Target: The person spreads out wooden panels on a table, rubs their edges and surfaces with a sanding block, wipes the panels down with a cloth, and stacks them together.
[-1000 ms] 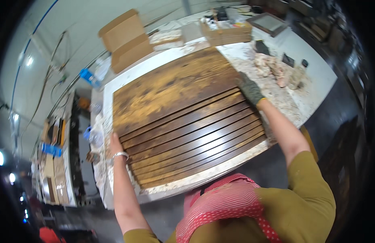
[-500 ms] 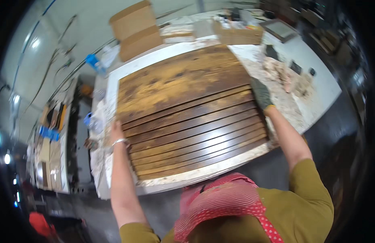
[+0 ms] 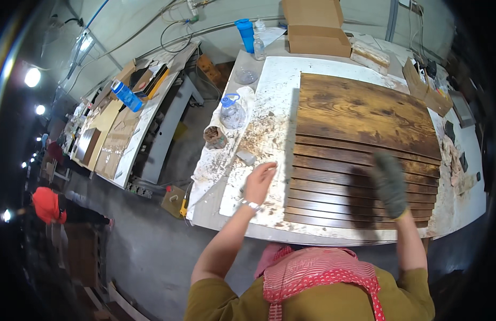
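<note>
A dark brown wooden panel (image 3: 365, 109) with a mottled, glossy grain lies flat on the white-covered table; parallel grooves cross its nearer half. My right hand (image 3: 391, 184), in a grey-green glove, is over the grooved part and casts a shadow there. Its fingers look stretched out, blurred at the tips, with nothing visible in them. To the left of the panel, my bare left hand (image 3: 259, 183) hovers over the stained white board (image 3: 272, 115), fingers loosely apart and holding nothing. Just beyond it lies a small pale grey block-like piece (image 3: 246, 157).
Along the table's left side stand a brown-crusted container (image 3: 214, 137), a clear jug with blue handle (image 3: 233, 113) and a blue cup (image 3: 245, 35). An open cardboard box (image 3: 318, 43) sits at the back. Another worktable (image 3: 131, 144) is at left; a person in red (image 3: 48, 205) is farther off.
Both hands have come off the panel's side edges: my left hand to the board at its left, my right inward above the grooves. The view has swung left, and the panel appears farther right.
</note>
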A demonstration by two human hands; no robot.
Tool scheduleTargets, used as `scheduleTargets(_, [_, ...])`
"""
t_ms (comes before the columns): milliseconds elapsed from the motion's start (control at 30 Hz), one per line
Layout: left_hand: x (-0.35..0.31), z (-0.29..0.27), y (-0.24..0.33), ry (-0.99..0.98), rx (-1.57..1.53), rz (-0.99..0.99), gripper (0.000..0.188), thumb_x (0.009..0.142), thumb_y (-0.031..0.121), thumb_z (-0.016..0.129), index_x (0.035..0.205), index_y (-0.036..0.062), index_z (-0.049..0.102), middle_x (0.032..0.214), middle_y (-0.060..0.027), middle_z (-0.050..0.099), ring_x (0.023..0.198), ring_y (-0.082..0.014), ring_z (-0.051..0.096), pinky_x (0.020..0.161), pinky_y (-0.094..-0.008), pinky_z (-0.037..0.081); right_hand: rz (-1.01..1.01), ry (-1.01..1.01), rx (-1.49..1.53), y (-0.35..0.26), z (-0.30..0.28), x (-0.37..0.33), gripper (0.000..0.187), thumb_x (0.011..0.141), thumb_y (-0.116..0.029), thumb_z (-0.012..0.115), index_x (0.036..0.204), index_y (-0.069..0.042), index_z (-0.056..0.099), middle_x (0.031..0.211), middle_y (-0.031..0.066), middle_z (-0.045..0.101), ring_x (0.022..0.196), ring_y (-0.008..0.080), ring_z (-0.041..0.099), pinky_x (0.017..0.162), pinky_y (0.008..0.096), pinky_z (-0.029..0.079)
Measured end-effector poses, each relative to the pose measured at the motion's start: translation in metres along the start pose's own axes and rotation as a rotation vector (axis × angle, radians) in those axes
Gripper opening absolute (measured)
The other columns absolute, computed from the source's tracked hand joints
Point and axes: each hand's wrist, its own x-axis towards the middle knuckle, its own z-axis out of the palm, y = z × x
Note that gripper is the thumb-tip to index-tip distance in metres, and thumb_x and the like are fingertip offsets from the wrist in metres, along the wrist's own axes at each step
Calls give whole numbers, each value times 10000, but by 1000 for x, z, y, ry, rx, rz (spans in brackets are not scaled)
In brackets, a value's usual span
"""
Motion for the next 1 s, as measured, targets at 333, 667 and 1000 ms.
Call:
scheduleTargets(333, [84, -178, 17, 272, 769, 386, 133, 800, 109, 619, 896, 20, 640, 821, -95, 564, 722, -249, 569, 659, -328, 458, -145, -640, -273, -137, 277, 107, 479, 826, -381, 551, 1161, -47, 475, 1074, 191, 527, 931, 329, 567, 789, 421, 454])
scheduleTargets(667, [114, -191, -4, 82, 934, 428, 143, 731, 103, 670, 844, 23, 631, 796, -118, 565, 708, -291, 571, 637, -354, 456, -230, -579, -330, -112, 301, 107, 205, 752, -198, 574, 859, -40, 647, 887, 174, 635, 831, 291, 640, 704, 405, 506])
scheduleTargets(1000, [130, -204, 3, 245, 879, 401, 68, 768, 110, 618, 773, 49, 588, 727, -118, 516, 675, -303, 544, 603, -392, 425, -145, -627, 32, -111, 264, 133, 388, 849, -344, 518, 1056, -17, 540, 969, 224, 595, 921, 365, 583, 811, 402, 464])
